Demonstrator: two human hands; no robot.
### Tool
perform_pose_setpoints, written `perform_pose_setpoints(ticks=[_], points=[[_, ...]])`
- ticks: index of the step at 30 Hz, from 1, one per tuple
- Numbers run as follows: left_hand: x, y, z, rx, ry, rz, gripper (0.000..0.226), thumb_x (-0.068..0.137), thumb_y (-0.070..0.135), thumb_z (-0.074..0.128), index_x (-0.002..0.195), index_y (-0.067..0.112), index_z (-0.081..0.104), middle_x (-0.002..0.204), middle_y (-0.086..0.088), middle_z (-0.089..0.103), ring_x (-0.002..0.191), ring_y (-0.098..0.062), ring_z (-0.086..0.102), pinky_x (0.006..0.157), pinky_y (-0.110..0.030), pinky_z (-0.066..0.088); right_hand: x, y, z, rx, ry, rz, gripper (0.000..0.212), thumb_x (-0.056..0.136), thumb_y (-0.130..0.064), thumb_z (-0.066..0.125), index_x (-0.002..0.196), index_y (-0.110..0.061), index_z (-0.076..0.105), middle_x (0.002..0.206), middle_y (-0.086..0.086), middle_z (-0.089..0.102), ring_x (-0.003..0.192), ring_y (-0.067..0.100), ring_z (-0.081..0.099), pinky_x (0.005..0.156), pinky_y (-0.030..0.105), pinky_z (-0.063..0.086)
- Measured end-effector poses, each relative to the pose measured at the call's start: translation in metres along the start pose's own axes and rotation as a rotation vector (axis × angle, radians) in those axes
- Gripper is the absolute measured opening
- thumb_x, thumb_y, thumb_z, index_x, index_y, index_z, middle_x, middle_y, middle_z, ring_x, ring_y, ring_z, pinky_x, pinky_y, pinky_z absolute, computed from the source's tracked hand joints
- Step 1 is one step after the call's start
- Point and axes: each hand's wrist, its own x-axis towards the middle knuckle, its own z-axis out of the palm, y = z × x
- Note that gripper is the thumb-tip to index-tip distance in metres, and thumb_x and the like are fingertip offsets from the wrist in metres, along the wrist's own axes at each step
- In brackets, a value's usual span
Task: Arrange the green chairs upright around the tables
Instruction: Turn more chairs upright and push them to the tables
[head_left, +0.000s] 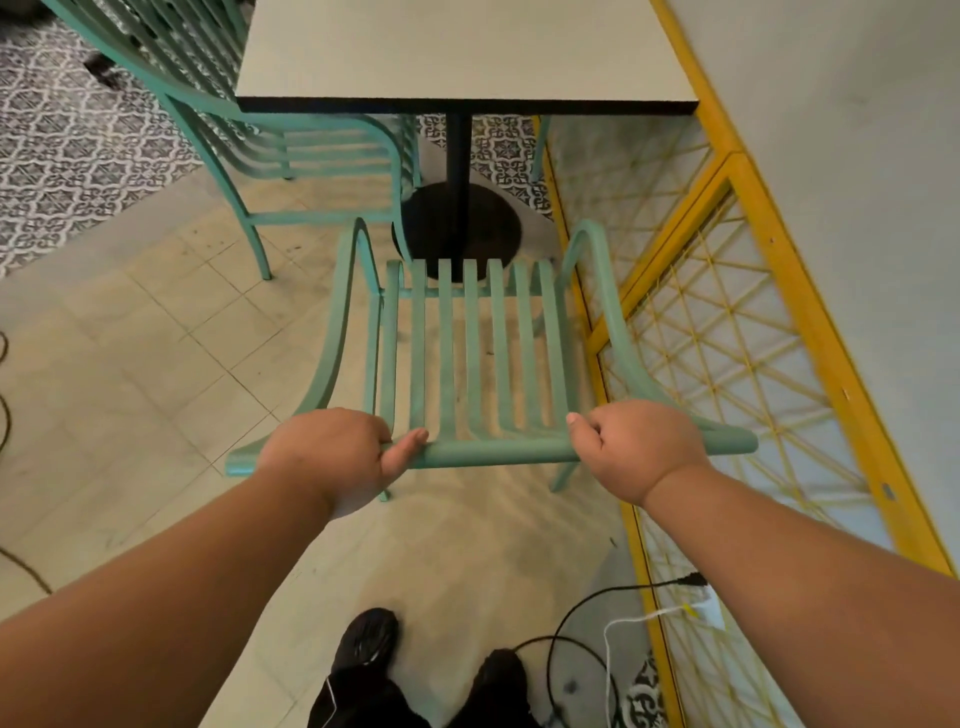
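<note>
Here, both my grips were clamped round the top rail of the mint-green slatted metal chair (447, 353): left grip (332, 457) near its left end, right grip (634, 452) near its right. The chair stood upright on the beige tiled floor (156, 338), seat facing the square pale-topped bench (457, 47), beside a yellow lattice frame (748, 176).

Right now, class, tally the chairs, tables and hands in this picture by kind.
Green chairs with seats showing: 2, held chair and side chair
Tables: 1, the table
Hands: 2, left hand and right hand
Total: 5
A lone green leg beyond it is uncounted.
</note>
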Motion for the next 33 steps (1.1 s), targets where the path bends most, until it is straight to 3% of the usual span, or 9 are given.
perform_pose_setpoints(ticks=[4, 8, 13, 18, 33], points=[[0.031, -0.006, -0.009, -0.002, 0.015, -0.003, 0.094, 0.077, 0.091, -0.009, 0.066, 0.03, 0.062, 0.055, 0.006, 0.06, 0.053, -0.012, 0.058, 0.049, -0.031, 0.05, 0.031, 0.004, -0.005, -0.024, 0.045, 0.009, 0.061, 0.1, -0.056, 0.026, 0.066, -0.019, 0.061, 0.059, -0.003, 0.057, 0.055, 0.019, 0.052, 0.051, 0.031, 0.038], [0.052, -0.008, -0.014, 0.006, 0.023, 0.009, 0.094, 0.078, 0.09, -0.009, 0.064, 0.029, 0.062, 0.053, 0.005, 0.059, 0.051, -0.014, 0.059, 0.049, -0.033, 0.054, 0.052, 0.011, -0.008, -0.048, 0.091, -0.004, 0.062, 0.1, -0.055, 0.026, 0.059, -0.02, 0.056, 0.055, -0.003, 0.054, 0.051, 0.016, 0.049, 0.048, 0.03, 0.03], [0.071, -0.015, -0.019, 0.002, 0.027, 0.0, 0.096, 0.076, 0.091, -0.011, 0.064, 0.029, 0.062, 0.052, 0.005, 0.059, 0.05, -0.014, 0.059, 0.048, -0.033, 0.055, 0.072, 0.012, -0.011, -0.04, 0.091, -0.017, 0.062, 0.1, -0.055, 0.025, 0.059, -0.02, 0.056, 0.055, -0.001, 0.055, 0.052, 0.019, 0.051, 0.049, 0.031, 0.037], [0.104, -0.019, -0.027, 0.023, 0.056, 0.036, 0.095, 0.08, 0.088, -0.009, 0.063, 0.028, 0.062, 0.05, 0.004, 0.058, 0.048, -0.015, 0.057, 0.041, -0.029, 0.04, 0.104, 0.019, -0.02, -0.046, 0.123, -0.02, 0.063, 0.101, -0.055, 0.026, 0.06, -0.019, 0.058, 0.055, 0.0, 0.055, 0.051, 0.019, 0.05, 0.048, 0.03, 0.031], [0.195, -0.033, -0.052, 0.029, 0.076, 0.055, 0.099, 0.079, 0.087, -0.013, 0.063, 0.025, 0.062, 0.051, 0.002, 0.056, 0.049, -0.018, 0.057, 0.042, -0.03, 0.037, 0.199, 0.036, -0.046, -0.069, 0.165, -0.039, 0.062, 0.102, -0.053, 0.024, 0.063, -0.019, 0.059, 0.059, 0.003, 0.058, 0.055, 0.024, 0.054, 0.049, 0.031, 0.039]])
